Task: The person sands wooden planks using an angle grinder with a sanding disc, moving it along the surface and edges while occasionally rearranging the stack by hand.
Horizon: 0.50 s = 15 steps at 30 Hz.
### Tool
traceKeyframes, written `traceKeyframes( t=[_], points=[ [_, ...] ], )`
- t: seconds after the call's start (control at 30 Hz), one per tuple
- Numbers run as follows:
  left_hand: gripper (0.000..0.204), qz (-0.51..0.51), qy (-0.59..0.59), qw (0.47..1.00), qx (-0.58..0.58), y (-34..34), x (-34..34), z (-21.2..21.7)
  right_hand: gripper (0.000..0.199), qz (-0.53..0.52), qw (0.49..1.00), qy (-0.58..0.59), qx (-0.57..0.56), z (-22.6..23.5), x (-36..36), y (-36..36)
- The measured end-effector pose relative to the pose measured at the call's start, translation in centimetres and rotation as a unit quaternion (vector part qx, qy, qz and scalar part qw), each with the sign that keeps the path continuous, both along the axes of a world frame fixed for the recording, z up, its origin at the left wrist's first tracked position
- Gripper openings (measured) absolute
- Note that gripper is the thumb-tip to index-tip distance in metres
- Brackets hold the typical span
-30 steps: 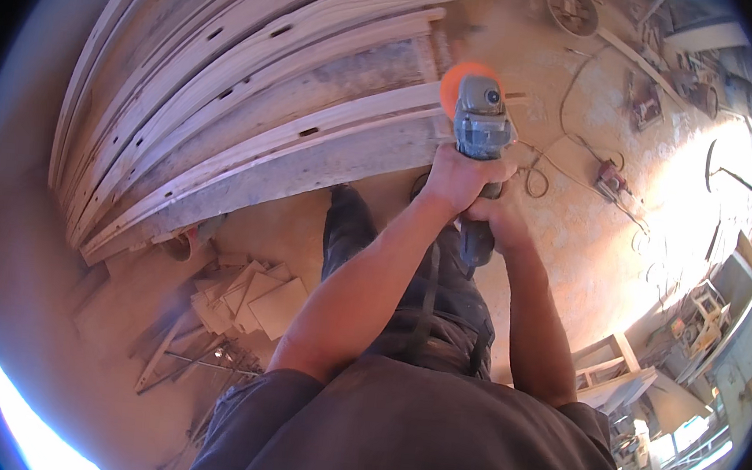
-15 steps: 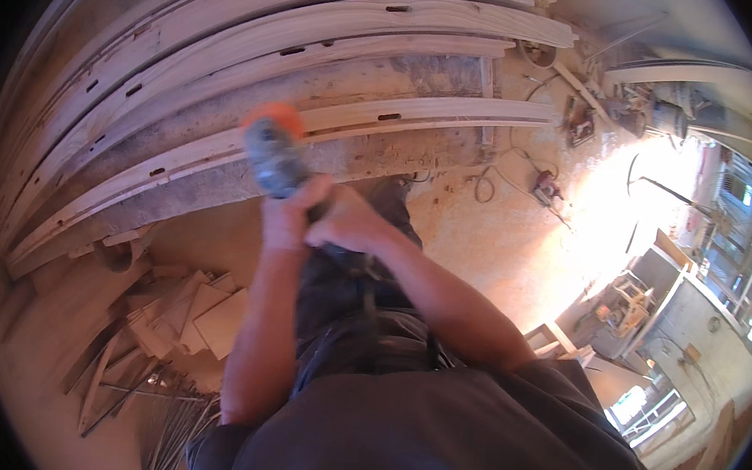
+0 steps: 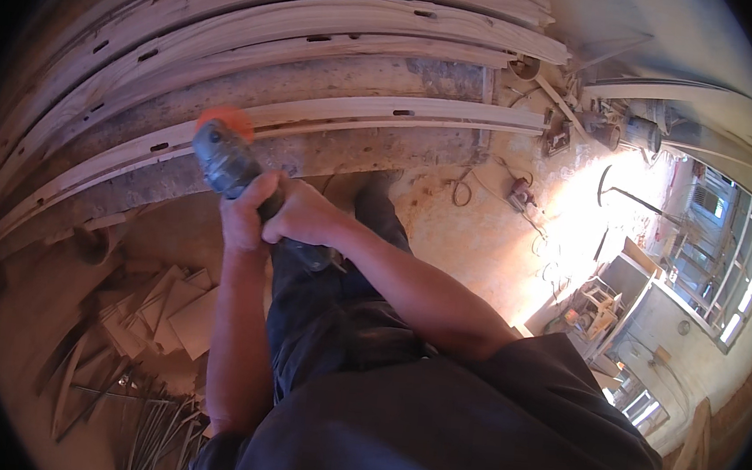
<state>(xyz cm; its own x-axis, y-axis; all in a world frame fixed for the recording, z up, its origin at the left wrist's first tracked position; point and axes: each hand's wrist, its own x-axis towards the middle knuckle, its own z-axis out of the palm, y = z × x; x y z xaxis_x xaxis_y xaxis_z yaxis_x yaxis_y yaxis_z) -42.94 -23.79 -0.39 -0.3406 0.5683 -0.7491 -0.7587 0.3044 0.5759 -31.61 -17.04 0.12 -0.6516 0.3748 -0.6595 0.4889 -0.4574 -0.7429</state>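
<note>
Both my hands hold an angle grinder (image 3: 225, 160) with a dark grey body and an orange disc (image 3: 233, 121). My left hand (image 3: 245, 216) is closed round the body behind its head. My right hand (image 3: 307, 216) grips the rear of the body. The disc lies at the nearest long pale wooden plank (image 3: 332, 115), left of its right-hand slot; whether it touches the wood, I cannot tell. This plank rests along the near side of a worn workbench (image 3: 347, 151).
More slotted planks (image 3: 260, 23) lie farther back on the bench. Wood offcuts (image 3: 162, 315) and thin rods (image 3: 161, 435) are heaped at lower left. A red power tool (image 3: 521, 193) with a cable sits on the dusty floor to the right, before a sunlit patch.
The grinder has moved left along the nearest plank, both my hands going with it. My view has shifted slightly too. The grip looks the same.
</note>
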Motion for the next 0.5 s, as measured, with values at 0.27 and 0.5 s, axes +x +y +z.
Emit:
traceKeyframes(
  t=[0.27,0.5],
  points=[
    [0.028,-0.101,0.015,0.995,-0.010,4.2,10.7,-0.7,0.038,-0.081,0.997,-0.017,-0.002,0.4,11.8,3.0],
    [0.030,-0.160,0.046,0.985,-0.031,8.0,22.0,-0.2,0.037,-0.105,0.992,-0.046,-0.046,0.1,23.7,5.6]
  ],
)
